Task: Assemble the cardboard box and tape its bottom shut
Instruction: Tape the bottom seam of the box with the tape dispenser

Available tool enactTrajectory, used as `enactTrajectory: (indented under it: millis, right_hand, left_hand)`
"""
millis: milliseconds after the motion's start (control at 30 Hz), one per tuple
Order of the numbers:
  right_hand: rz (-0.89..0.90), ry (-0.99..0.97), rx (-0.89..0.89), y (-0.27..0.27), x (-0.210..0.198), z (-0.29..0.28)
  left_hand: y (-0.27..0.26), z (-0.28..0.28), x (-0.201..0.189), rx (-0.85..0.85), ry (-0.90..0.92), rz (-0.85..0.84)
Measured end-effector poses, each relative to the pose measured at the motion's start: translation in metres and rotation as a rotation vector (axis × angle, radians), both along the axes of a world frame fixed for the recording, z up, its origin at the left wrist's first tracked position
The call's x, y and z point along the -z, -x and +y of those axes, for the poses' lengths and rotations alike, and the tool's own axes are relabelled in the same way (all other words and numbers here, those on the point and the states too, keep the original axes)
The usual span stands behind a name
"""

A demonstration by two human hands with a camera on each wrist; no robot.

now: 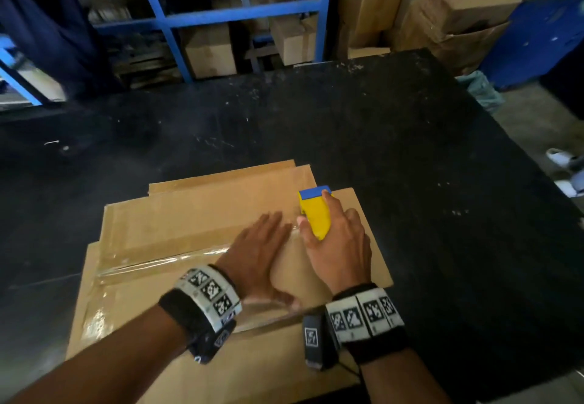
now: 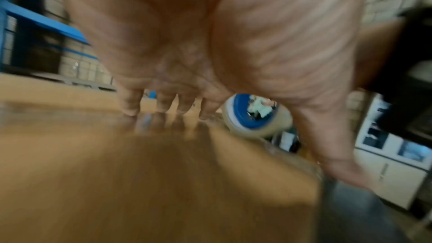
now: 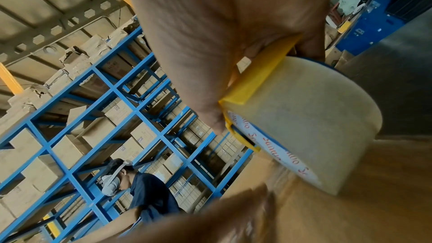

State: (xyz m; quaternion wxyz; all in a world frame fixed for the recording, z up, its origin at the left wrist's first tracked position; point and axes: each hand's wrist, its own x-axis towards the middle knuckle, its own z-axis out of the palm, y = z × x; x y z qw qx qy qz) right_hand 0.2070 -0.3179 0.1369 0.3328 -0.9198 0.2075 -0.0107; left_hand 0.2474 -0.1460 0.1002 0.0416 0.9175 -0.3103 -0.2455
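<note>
A brown cardboard box [image 1: 177, 223] stands bottom-up on the black table, its flaps folded shut. A strip of clear tape [image 1: 164, 261] runs along the seam from the left edge to my hands. My left hand [image 1: 259, 245] lies flat on the box, fingers straight, pressing the tape down; its fingers [image 2: 163, 104] touch the cardboard [image 2: 117, 173]. My right hand [image 1: 335, 239] grips a yellow and blue tape dispenser [image 1: 314, 210] that rests on the box just right of the left fingertips. The tape roll [image 3: 308, 123] sits under the yellow frame [image 3: 254, 80], also seen as the roll [image 2: 254, 117].
The black table [image 1: 379, 138] extends far and right of the box. Flat cardboard sheets [image 1: 221, 176] lie under the box. Blue shelving [image 1: 240, 14] with cartons stands behind the table. More cartons [image 1: 458, 8] are stacked at the back right. Another person [image 3: 145, 186] stands by the racks.
</note>
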Motion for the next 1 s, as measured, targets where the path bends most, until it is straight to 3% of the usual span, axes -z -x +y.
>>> enactTrajectory:
  millis: [233,400,567,867,1000]
  right_hand:
    - [0.024,0.017,0.004,0.022,-0.001,0.004]
    - [-0.013,0.01,0.026,0.119,-0.002,-0.002]
    - [0.063,-0.004,0.052,0.206,0.015,-0.001]
    - [0.087,0.002,0.041,0.213,0.032,-0.002]
    - [0.176,0.037,-0.001,0.203,0.048,-0.008]
  left_hand:
    - [0.024,-0.004,0.019,0.07,-0.173,-0.094]
    - [0.025,-0.002,0.019,0.076,-0.158,-0.1]
    - [0.025,-0.002,0.024,0.073,-0.138,-0.101]
    - [0.023,-0.003,0.03,0.069,-0.156,-0.135]
    - [0.022,0.0,0.034,0.069,-0.133,-0.13]
